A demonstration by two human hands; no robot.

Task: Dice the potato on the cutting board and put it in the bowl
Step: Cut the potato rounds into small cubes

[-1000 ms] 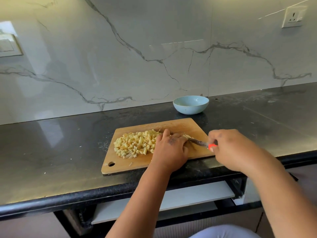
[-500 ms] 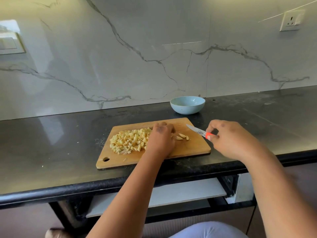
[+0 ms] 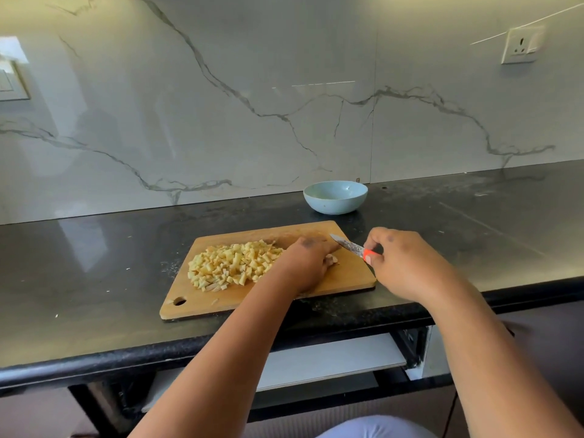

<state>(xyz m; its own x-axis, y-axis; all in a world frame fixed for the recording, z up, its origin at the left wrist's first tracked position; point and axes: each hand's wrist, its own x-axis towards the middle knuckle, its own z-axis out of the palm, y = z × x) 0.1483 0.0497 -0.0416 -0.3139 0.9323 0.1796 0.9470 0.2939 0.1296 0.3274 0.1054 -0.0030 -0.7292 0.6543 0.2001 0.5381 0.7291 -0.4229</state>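
While your left hand [image 3: 305, 263] lies palm-down on the wooden cutting board [image 3: 347, 276], its fingers curl over a few pale potato pieces [image 3: 331, 260] at the board's right half; only a sliver of them shows past the knuckles, so you cannot tell how many it covers or how firmly it presses them. Your right hand [image 3: 401, 263] is wrapped round the orange handle of a small knife [image 3: 350, 246], thumb and fingers closed on it, with the hand sitting off the board's right edge above the bench [image 3: 94, 279]. The knife's speckled blade points left and away from you, its tip just beside the left hand's far knuckles; whether the blade touches the board cannot be told.

Left of your left hand sits the heap of diced potato [image 3: 234, 267], spread over the middle and left part of the board, touching the hand's wrist side. A hanging hole marks the board's near left corner, and a stray scrap lies near it.

Beyond the board's far right corner, well apart from both hands, the pale blue bowl [image 3: 335, 197] stands upright on the dark bench, close to the marble-patterned wall [image 3: 221, 105]. A wall socket [image 3: 521, 45] is mounted at the upper right.
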